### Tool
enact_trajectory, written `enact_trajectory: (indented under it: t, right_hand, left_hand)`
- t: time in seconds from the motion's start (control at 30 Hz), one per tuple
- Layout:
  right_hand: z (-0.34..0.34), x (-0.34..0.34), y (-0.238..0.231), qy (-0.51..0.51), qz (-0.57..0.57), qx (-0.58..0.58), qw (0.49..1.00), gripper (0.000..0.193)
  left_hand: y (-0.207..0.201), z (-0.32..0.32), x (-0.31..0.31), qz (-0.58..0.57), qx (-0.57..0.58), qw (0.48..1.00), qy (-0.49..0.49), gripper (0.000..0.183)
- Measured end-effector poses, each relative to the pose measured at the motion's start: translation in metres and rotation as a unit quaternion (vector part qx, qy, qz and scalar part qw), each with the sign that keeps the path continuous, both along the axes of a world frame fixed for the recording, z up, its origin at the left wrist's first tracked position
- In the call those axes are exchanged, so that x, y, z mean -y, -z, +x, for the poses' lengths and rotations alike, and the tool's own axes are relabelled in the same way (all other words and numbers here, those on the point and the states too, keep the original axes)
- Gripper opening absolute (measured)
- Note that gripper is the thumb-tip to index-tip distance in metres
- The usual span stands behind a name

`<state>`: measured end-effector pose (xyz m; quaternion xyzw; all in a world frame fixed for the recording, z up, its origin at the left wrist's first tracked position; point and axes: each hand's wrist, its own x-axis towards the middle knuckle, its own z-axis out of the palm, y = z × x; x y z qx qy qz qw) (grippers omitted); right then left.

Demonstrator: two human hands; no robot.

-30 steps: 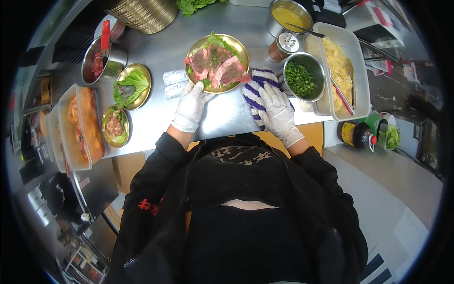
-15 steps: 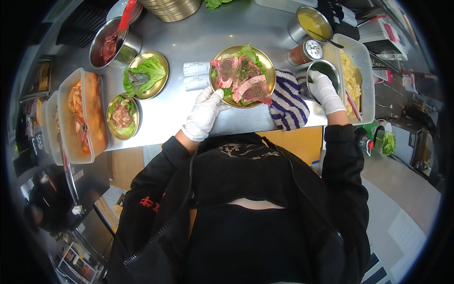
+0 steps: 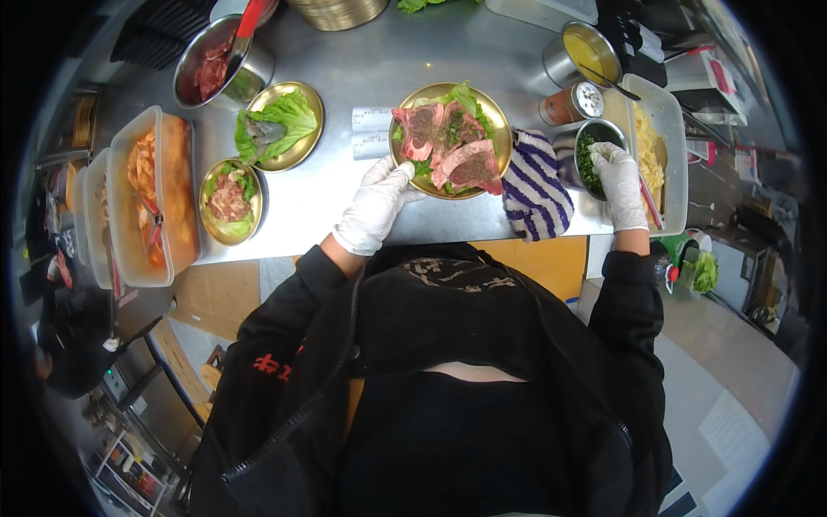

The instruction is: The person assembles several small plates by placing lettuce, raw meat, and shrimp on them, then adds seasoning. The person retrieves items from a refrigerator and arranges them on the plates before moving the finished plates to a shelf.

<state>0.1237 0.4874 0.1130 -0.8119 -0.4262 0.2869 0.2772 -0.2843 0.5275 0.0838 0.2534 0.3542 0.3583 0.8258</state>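
Note:
My left hand (image 3: 376, 205), in a white glove, grips the near-left rim of a round gold plate (image 3: 503, 129). On that plate several pieces of raw bone-in meat (image 3: 465, 155) lie over green lettuce, with green bits sprinkled on top. My right hand (image 3: 618, 183), gloved too, is at the mouth of a metal container (image 3: 563, 164) of chopped green herbs (image 3: 589, 171). Its fingers are pinched together over the herbs, and a little green shows at their tips. Between the plate and the container lies a purple-and-white striped cloth (image 3: 537, 191).
To the left stand two gold plates with lettuce-lined food (image 3: 277, 129), a pot (image 3: 250, 82) of red meat and a plastic tub (image 3: 177, 228). A shaker (image 3: 568, 105), a pot of yellow liquid (image 3: 591, 53) and a tub of yellow food (image 3: 648, 146) sit right. Printed labels (image 3: 370, 145) lie beside the plate.
My right hand has drawn back slightly from the container, so more of the herbs shows. My left hand keeps its hold on the plate. The whole view has shifted a little.

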Motion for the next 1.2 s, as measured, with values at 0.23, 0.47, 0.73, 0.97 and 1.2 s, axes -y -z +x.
enact_trajectory:
  t: [0.23,0.47,0.73,0.97,1.2]
  right_hand:
    - [-0.002,0.001,0.006,0.051,0.046,-0.062,0.996,0.020]
    - [-0.006,0.006,0.002,0.001,0.044,-0.011,0.999,0.040]
    - [0.004,-0.030,0.037,-0.133,-0.166,0.279,0.936,0.024]
    - [-0.020,-0.017,-0.009,-0.005,-0.025,0.008,1.000,0.018]
    - [-0.149,-0.011,-0.092,-0.138,0.088,-0.226,0.960,0.022]
  left_hand:
    - [0.001,-0.002,-0.002,0.002,-0.017,1.000,0.021,0.033]
    - [0.000,-0.009,0.002,0.006,-0.015,0.999,0.029,0.032]
    - [0.002,-0.020,-0.003,-0.002,0.010,1.000,0.025,0.032]
    - [0.000,-0.028,-0.005,0.010,-0.018,0.999,0.036,0.030]
    - [0.002,-0.019,-0.010,0.024,-0.038,0.997,0.060,0.028]
